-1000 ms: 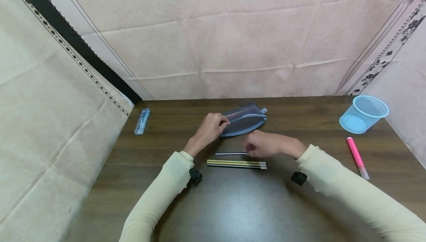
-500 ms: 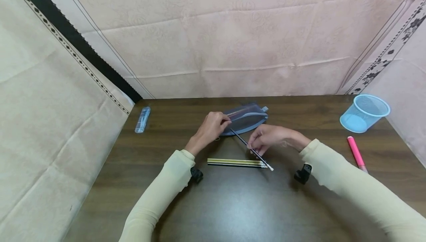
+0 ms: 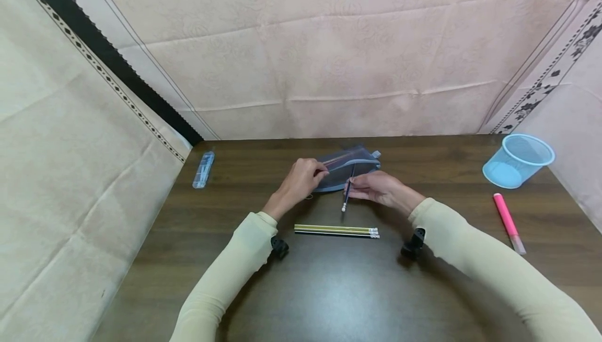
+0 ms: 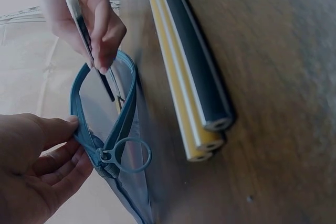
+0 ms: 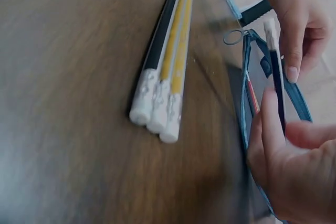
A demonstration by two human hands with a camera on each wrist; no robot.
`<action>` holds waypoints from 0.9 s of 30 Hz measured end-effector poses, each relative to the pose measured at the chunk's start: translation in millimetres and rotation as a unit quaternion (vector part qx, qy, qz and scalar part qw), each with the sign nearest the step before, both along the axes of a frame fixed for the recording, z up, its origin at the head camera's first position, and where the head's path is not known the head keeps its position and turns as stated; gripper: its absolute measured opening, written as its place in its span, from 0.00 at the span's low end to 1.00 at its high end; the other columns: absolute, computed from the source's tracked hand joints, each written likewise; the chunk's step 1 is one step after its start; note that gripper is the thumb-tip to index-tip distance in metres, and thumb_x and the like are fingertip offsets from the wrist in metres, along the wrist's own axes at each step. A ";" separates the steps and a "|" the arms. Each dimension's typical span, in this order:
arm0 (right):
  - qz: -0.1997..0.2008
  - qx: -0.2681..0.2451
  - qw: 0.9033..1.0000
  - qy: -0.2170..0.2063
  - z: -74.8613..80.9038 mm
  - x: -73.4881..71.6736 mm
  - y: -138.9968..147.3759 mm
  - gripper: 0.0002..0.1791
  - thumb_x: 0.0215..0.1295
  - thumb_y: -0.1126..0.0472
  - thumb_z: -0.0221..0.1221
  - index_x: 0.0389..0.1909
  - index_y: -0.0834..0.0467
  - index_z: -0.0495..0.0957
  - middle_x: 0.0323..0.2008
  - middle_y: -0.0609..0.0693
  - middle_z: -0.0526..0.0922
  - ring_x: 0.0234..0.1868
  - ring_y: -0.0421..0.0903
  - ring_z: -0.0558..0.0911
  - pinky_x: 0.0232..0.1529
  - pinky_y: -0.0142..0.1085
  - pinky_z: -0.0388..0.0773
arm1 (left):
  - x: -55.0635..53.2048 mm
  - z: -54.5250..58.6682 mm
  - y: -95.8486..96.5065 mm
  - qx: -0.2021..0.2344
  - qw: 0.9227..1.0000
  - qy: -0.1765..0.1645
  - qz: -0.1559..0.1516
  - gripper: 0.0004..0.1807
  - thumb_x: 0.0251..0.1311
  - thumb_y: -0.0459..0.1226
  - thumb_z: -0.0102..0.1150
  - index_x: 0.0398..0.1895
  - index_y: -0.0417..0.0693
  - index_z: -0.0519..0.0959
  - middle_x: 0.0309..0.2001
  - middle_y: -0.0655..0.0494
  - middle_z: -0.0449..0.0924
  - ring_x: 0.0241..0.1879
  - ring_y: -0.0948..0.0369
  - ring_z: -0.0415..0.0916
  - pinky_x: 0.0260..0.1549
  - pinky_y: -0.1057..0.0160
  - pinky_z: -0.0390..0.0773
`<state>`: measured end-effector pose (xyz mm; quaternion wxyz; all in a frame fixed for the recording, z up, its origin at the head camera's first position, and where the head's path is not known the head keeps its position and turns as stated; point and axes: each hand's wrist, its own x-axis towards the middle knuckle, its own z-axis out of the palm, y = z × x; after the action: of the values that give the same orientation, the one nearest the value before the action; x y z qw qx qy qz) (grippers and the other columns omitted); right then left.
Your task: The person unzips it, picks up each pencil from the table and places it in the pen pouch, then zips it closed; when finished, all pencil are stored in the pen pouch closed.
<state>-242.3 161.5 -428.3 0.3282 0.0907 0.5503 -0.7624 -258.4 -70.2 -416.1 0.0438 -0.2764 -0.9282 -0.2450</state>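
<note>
My left hand (image 3: 300, 179) pinches the zipped edge of a blue mesh pencil pouch (image 3: 332, 180), near its zip ring (image 4: 132, 155). The pouch's mouth is spread apart. Between the thumb and fingers of my right hand (image 3: 380, 189) is a dark pencil (image 3: 346, 196), its white eraser end toward me and its other end inside the pouch mouth. A thin red stick-like thing (image 5: 252, 94) shows within the pouch in the right wrist view. On the table in front lie three pencils (image 3: 336, 231) side by side, two yellow-striped and one black (image 5: 160, 43), with white eraser ends.
At the back right a light blue cup (image 3: 517, 161) stands near the table edge, with a pink marker-like stick (image 3: 507, 219) in front of it. A flat translucent blue case (image 3: 204, 170) lies at the back left. Fabric-like walls (image 3: 329, 70) rise behind the wooden table (image 3: 320, 289).
My right hand has lifted the dark pencil from the table, turned it to point away from me and brought its far end into the pouch. My left hand stays at the pouch edge.
</note>
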 end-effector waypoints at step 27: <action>-0.265 0.009 0.964 -0.029 -10.9 -27.4 -56.4 0.22 0.72 0.74 0.52 0.66 0.68 0.72 0.61 0.64 0.77 0.42 0.46 0.89 0.56 0.40 0.81 | 1.7 3.4 5.9 0.006 1.000 0.010 -0.002 0.10 0.70 0.37 0.61 0.44 0.43 0.89 0.43 0.50 0.88 0.42 0.60 0.84 0.44 0.60 0.84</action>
<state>-269.7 105.0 -439.2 0.1295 0.2581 0.5035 -0.8143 -256.6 -64.3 -412.7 0.0541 -0.2802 -0.9257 -0.2482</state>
